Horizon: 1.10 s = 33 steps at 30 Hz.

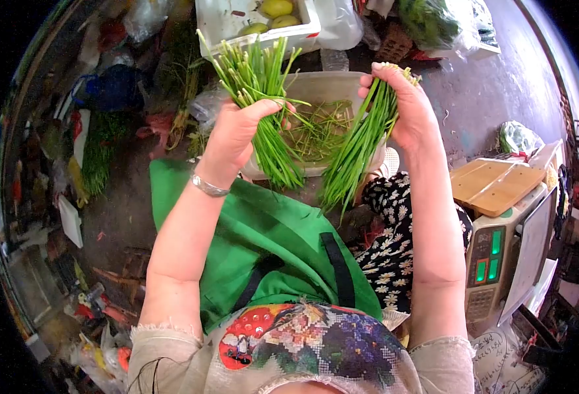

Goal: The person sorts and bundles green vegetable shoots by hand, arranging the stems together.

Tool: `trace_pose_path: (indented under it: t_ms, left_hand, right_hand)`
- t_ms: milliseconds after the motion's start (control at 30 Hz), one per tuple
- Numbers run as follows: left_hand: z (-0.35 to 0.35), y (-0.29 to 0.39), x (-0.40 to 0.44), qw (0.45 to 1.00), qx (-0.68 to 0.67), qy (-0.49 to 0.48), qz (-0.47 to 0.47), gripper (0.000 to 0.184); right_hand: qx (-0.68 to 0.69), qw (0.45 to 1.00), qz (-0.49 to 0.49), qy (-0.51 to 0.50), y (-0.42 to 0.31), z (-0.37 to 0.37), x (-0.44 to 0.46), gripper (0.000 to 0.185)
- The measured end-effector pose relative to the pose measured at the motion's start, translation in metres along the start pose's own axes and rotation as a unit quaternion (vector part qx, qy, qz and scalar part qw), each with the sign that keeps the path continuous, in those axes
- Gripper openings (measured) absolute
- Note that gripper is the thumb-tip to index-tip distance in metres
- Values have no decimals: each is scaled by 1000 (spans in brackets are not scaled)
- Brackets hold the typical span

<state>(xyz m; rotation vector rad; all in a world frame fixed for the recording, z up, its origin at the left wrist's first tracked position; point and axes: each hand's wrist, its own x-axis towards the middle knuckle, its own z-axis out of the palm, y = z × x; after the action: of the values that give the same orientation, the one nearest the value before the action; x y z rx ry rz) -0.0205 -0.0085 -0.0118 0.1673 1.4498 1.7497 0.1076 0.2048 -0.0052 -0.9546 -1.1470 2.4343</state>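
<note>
My left hand (237, 131) is closed round a bunch of chives (276, 154), with the cut stem ends fanned upward and the leaves hanging down. A second bunch of chives (360, 144) hangs from my right hand (407, 105), its pale ends gathered near the fingertips and its leaves slanting down to the left. The two bunches are apart, both held over a pale plastic tub (355, 82). Loose green scraps (322, 131) lie inside the tub. The green apron (257, 223) covers my lap below.
Beyond the tub stands a white foam box (312, 26) with several yellow-green fruits (277, 8). At the right is a weighing scale (490, 262) with lit green digits and a wooden board (496, 186) on top. Bagged greens (430, 23) and leafy bundles (102, 151) lie around.
</note>
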Motion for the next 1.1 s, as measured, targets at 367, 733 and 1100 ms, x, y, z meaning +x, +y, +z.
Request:
trace_pose_path:
  t_ms: [367,733,1100]
  left_hand:
    - [14,-11,-5,994,-11,-103,-29,32]
    - [13,-14,-2,993,-17,-107,-45,28]
    - [1,-16,2,1000,10,-2,-24,21]
  right_hand:
    - [-33,998,-5,-60,25,24,-7,16]
    - [-29,998,-40,-43,21,23,-9,10]
    - [47,995,-84,-16,-5,-2,0,13]
